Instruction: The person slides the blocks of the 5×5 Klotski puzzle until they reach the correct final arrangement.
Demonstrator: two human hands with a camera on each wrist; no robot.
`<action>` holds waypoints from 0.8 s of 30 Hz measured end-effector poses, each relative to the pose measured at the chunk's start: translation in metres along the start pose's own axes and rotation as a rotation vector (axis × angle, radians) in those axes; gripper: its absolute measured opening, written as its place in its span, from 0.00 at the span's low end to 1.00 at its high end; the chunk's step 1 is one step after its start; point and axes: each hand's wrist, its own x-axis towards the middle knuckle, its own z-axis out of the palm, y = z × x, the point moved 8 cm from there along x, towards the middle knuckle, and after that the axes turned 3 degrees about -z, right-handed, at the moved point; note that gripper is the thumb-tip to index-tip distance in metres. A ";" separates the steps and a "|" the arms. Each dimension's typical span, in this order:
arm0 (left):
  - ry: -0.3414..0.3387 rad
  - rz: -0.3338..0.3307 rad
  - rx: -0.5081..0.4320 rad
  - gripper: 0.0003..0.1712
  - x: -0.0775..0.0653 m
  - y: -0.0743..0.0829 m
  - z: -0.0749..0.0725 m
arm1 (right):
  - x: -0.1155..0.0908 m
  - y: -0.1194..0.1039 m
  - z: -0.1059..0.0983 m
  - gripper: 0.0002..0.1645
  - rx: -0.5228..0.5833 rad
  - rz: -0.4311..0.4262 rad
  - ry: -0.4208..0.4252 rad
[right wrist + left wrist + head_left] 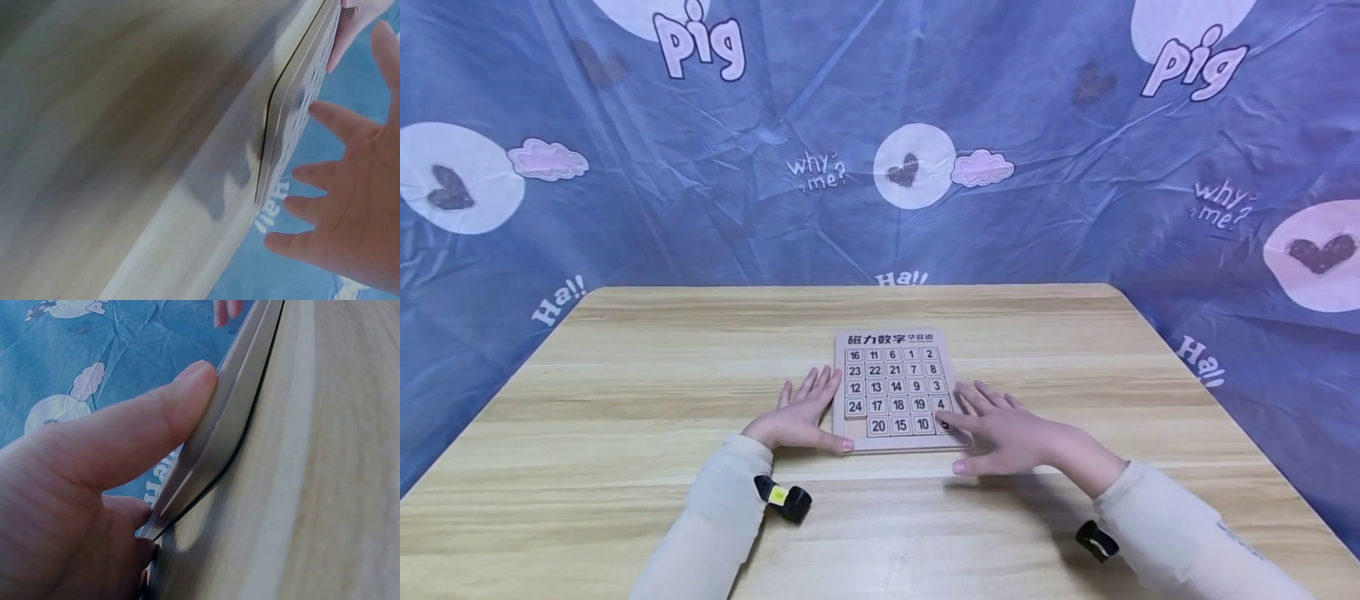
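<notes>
A flat sliding number puzzle with square numbered tiles lies on the table. Its bottom left cell shows bare board below tile 24. My left hand rests at the puzzle's left side, with straight fingers along the edge and the thumb on the near rim. From the right, my right hand reaches over the board with fingers spread. Its index fingertip is right at tile 4 and partly covers tile 5. In the right wrist view, the right palm holds nothing.
The wood-grain table extends around the puzzle on all sides. A blue printed cloth hangs behind the table and down its sides. Black wrist devices sit on both pale sleeves.
</notes>
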 end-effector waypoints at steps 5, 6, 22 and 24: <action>0.005 -0.002 0.014 0.65 0.000 0.000 0.000 | -0.010 0.004 0.002 0.43 0.030 -0.009 0.013; 0.005 -0.003 0.014 0.65 0.000 0.000 -0.001 | -0.010 0.004 0.002 0.42 0.030 -0.014 0.015; -0.001 -0.008 0.004 0.66 0.002 -0.002 0.001 | 0.010 -0.014 0.005 0.43 0.007 -0.068 0.010; -0.002 -0.008 0.005 0.66 0.003 -0.002 0.002 | 0.013 -0.013 0.005 0.44 0.004 -0.067 0.022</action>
